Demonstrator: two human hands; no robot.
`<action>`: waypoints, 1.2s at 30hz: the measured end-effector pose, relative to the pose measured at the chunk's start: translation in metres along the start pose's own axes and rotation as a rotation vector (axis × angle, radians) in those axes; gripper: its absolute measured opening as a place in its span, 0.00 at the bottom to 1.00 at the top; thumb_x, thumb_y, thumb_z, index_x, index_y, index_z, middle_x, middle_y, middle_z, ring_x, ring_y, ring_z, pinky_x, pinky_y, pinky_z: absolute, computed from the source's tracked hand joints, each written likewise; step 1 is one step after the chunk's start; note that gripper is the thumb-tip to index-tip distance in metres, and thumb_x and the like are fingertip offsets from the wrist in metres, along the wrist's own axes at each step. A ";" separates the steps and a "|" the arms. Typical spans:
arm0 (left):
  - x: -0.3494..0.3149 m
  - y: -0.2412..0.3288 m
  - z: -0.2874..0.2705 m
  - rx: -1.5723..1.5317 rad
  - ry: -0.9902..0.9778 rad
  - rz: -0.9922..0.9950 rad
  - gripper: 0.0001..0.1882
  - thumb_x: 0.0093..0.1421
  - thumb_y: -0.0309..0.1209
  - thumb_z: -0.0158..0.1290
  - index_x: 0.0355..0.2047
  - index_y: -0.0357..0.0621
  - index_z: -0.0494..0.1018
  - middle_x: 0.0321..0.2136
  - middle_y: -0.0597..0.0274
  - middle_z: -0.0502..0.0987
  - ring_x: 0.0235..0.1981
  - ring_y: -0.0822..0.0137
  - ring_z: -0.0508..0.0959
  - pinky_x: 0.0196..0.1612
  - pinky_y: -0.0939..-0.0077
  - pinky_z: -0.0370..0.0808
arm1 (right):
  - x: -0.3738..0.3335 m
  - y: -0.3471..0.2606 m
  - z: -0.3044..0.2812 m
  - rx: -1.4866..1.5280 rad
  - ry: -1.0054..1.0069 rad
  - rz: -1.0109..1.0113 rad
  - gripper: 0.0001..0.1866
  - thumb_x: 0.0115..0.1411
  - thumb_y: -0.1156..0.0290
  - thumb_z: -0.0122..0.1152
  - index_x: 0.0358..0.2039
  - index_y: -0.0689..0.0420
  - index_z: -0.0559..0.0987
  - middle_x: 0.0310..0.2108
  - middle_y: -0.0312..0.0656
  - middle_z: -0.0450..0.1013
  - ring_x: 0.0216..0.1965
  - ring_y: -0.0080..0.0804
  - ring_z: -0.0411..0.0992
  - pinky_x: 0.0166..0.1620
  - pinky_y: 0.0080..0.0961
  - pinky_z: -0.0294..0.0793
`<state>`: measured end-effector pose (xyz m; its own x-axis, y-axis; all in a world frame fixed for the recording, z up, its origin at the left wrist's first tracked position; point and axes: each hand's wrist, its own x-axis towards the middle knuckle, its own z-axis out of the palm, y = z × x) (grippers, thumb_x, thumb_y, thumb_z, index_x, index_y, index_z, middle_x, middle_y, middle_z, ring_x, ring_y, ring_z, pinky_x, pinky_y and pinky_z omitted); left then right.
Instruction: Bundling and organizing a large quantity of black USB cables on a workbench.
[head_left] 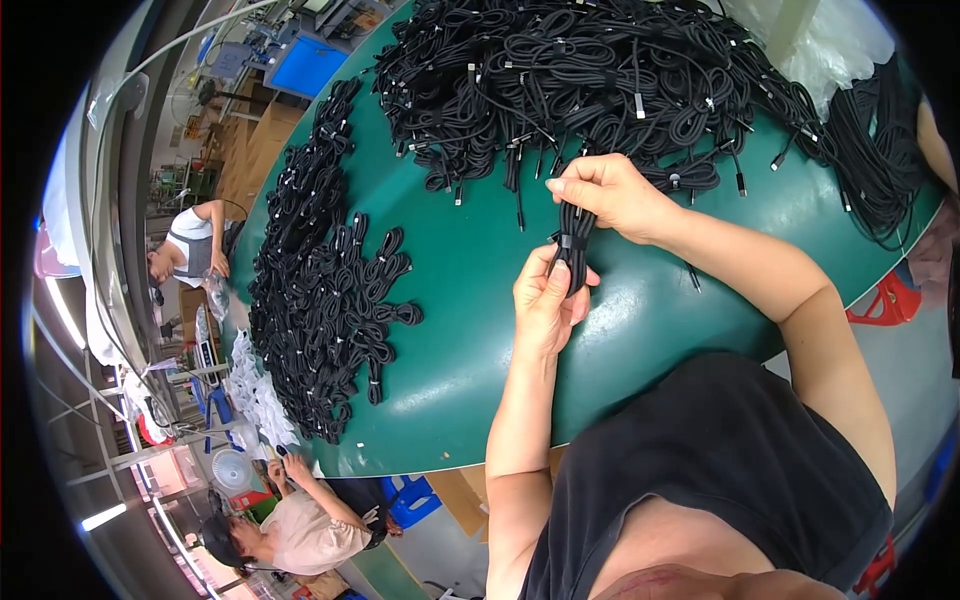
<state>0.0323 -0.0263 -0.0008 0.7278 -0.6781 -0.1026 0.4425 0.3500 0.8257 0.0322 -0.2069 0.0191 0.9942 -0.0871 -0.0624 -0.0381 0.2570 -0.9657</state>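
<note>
A coiled black cable [572, 243], bound round its middle with a dark strap, is held upright between my two hands above the green table [455, 370]. My left hand [548, 300] is closed round its lower loop, the thumb lying on the front. At the upper end, my right hand [610, 195] pinches the cable with thumb and fingertips. A small light piece, perhaps a connector, shows at the right fingertips. Just beyond my hands lies a large heap of black cables [560, 70] with metal plug ends sticking out.
Bundled cables [310, 290] form a long pile on the left. Loose long cables [875, 150] hang over the right edge beside clear plastic bags [840, 50]. White bags [258, 390] lie at the far left edge. Two people work there, one in a beige shirt [315, 530], another in a grey apron [195, 258].
</note>
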 end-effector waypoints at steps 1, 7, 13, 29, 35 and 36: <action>0.001 0.001 -0.002 0.000 -0.046 -0.031 0.15 0.62 0.33 0.46 0.45 0.37 0.64 0.25 0.49 0.74 0.11 0.75 0.64 0.13 0.86 0.59 | 0.000 0.002 -0.001 0.113 -0.025 0.131 0.11 0.60 0.65 0.54 0.27 0.60 0.75 0.18 0.27 0.66 0.21 0.11 0.61 0.23 0.13 0.60; 0.004 0.029 -0.027 0.032 0.113 0.001 0.13 0.61 0.34 0.46 0.42 0.38 0.66 0.24 0.49 0.74 0.10 0.75 0.64 0.12 0.85 0.59 | 0.001 -0.010 0.000 -0.525 0.163 -0.379 0.16 0.57 0.61 0.56 0.26 0.64 0.75 0.16 0.39 0.68 0.17 0.26 0.66 0.23 0.24 0.67; -0.002 0.074 -0.089 -0.673 0.396 0.576 0.31 0.61 0.48 0.42 0.48 0.27 0.56 0.40 0.40 0.71 0.25 0.64 0.70 0.28 0.75 0.71 | -0.001 -0.021 -0.025 -1.065 -0.058 -0.313 0.12 0.54 0.65 0.57 0.27 0.64 0.75 0.27 0.49 0.71 0.26 0.38 0.73 0.27 0.30 0.72; -0.003 0.017 0.002 0.348 0.005 0.063 0.26 0.59 0.32 0.51 0.54 0.34 0.59 0.44 0.57 0.70 0.43 0.71 0.70 0.48 0.77 0.66 | -0.024 -0.031 0.010 -0.545 -0.171 -0.097 0.14 0.53 0.65 0.60 0.25 0.65 0.75 0.18 0.44 0.73 0.20 0.26 0.73 0.24 0.24 0.70; -0.004 0.017 -0.001 0.204 0.066 0.023 0.21 0.59 0.32 0.51 0.49 0.33 0.63 0.41 0.58 0.72 0.42 0.71 0.71 0.48 0.78 0.66 | -0.027 -0.034 0.021 -0.306 -0.094 -0.036 0.13 0.55 0.66 0.58 0.23 0.64 0.75 0.16 0.42 0.73 0.18 0.21 0.72 0.21 0.19 0.69; -0.004 0.016 0.002 0.168 0.090 0.032 0.19 0.58 0.34 0.51 0.46 0.33 0.66 0.39 0.58 0.73 0.41 0.69 0.73 0.48 0.76 0.67 | -0.027 -0.033 0.021 -0.279 -0.059 -0.047 0.13 0.55 0.66 0.59 0.22 0.64 0.75 0.16 0.42 0.73 0.18 0.21 0.71 0.20 0.18 0.68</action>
<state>0.0354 -0.0197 0.0139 0.7873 -0.6052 -0.1181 0.3303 0.2522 0.9096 0.0082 -0.1929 0.0575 0.9994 -0.0346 -0.0094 -0.0101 -0.0211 -0.9997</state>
